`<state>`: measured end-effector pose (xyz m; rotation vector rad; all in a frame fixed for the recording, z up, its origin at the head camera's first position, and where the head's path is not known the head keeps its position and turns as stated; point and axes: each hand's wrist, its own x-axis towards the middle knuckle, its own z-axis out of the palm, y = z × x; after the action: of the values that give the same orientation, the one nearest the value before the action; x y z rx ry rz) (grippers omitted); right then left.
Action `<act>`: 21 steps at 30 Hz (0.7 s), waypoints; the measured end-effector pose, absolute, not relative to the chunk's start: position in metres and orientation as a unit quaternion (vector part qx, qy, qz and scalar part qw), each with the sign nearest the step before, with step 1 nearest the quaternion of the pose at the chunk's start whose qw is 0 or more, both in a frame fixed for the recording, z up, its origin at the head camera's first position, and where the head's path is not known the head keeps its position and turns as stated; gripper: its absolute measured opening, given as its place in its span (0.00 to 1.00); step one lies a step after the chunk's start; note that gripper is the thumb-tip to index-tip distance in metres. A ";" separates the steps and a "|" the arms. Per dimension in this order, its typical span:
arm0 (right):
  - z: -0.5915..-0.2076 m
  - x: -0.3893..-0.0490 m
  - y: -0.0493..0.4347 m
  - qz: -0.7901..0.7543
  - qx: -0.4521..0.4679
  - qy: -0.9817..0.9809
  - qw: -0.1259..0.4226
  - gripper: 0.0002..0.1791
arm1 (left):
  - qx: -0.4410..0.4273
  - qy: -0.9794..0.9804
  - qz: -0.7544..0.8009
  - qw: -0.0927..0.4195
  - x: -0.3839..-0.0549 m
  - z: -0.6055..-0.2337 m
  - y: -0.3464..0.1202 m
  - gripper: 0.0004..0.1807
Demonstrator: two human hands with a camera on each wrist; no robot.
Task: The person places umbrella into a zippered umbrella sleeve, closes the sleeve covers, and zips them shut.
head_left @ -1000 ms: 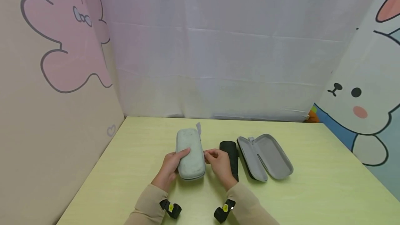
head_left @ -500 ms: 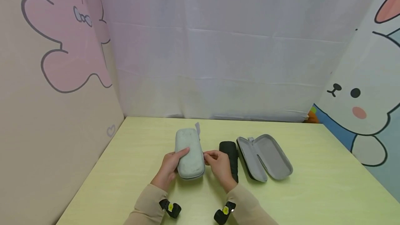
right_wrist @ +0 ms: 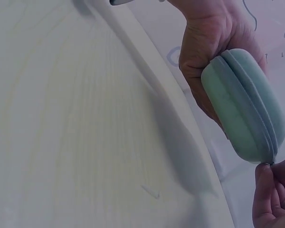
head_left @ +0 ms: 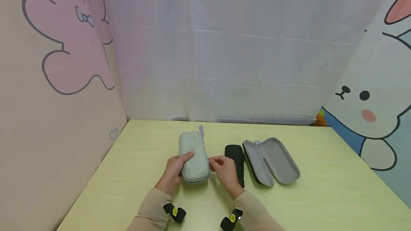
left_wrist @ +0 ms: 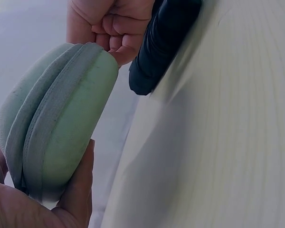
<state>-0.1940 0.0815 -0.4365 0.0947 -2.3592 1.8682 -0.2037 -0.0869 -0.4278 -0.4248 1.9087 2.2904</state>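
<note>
A pale green zippered case (head_left: 194,167) is held raised over the table, its zip seam showing in both wrist views. My left hand (head_left: 172,174) grips it from the left side, thumb across its front face. At the case's right edge, the thumb and fingertips of my right hand (head_left: 224,172) pinch the zipper pull, mostly hidden by the fingers. In the right wrist view a small dark bit shows between those fingertips (right_wrist: 264,173) at the end of the seam. A light grey fabric tab (head_left: 201,131) sticks out at the case's upper right.
Just right of my right hand lies a black cloth-covered cylinder (head_left: 234,152), like a folded umbrella. Beside it an opened hard case (head_left: 282,161) shows its grey lining. The pale yellow table (head_left: 154,142) ends at a white curtain (head_left: 224,63) and printed side walls.
The green case and both hands have shifted very slightly left. The grip of each hand looks the same.
</note>
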 end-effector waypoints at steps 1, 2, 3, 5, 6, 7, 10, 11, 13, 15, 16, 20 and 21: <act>-0.437 -0.194 0.082 0.620 0.031 -0.782 0.066 0.06 | -0.140 0.632 0.759 0.065 -0.204 -0.428 -0.087 0.36; -0.437 -0.194 0.082 0.620 0.031 -0.781 0.066 0.06 | -0.140 0.632 0.759 0.065 -0.204 -0.428 -0.087 0.36; -0.437 -0.194 0.082 0.622 0.031 -0.780 0.067 0.06 | -0.140 0.632 0.759 0.065 -0.203 -0.428 -0.087 0.36; -0.437 -0.194 0.082 0.625 0.032 -0.777 0.069 0.05 | -0.140 0.631 0.760 0.065 -0.203 -0.427 -0.086 0.36; -0.437 -0.194 0.082 0.625 0.033 -0.777 0.070 0.05 | -0.141 0.630 0.761 0.065 -0.203 -0.427 -0.086 0.37; -0.437 -0.194 0.082 0.626 0.033 -0.776 0.071 0.05 | -0.142 0.628 0.762 0.064 -0.203 -0.427 -0.086 0.36; -0.437 -0.193 0.082 0.626 0.037 -0.775 0.072 0.05 | -0.143 0.625 0.765 0.063 -0.203 -0.427 -0.086 0.36; -0.437 -0.193 0.082 0.626 0.037 -0.776 0.071 0.05 | -0.143 0.625 0.765 0.062 -0.204 -0.427 -0.086 0.36; -0.437 -0.191 0.082 0.625 0.039 -0.776 0.070 0.05 | -0.144 0.623 0.767 0.062 -0.204 -0.428 -0.086 0.37; -0.438 -0.190 0.082 0.626 0.041 -0.776 0.066 0.06 | -0.147 0.621 0.767 0.060 -0.204 -0.429 -0.087 0.37; -0.438 -0.189 0.081 0.627 0.041 -0.776 0.064 0.06 | -0.148 0.620 0.768 0.059 -0.204 -0.429 -0.088 0.38; -0.438 -0.187 0.080 0.631 0.039 -0.773 0.058 0.06 | -0.153 0.619 0.768 0.058 -0.205 -0.430 -0.089 0.39; -0.438 -0.187 0.080 0.631 0.038 -0.772 0.058 0.06 | -0.153 0.618 0.769 0.058 -0.205 -0.430 -0.089 0.38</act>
<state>-0.1866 0.0803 -0.4380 0.1161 -2.3409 1.9135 -0.2046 -0.0894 -0.4296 -0.4626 1.8734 2.3293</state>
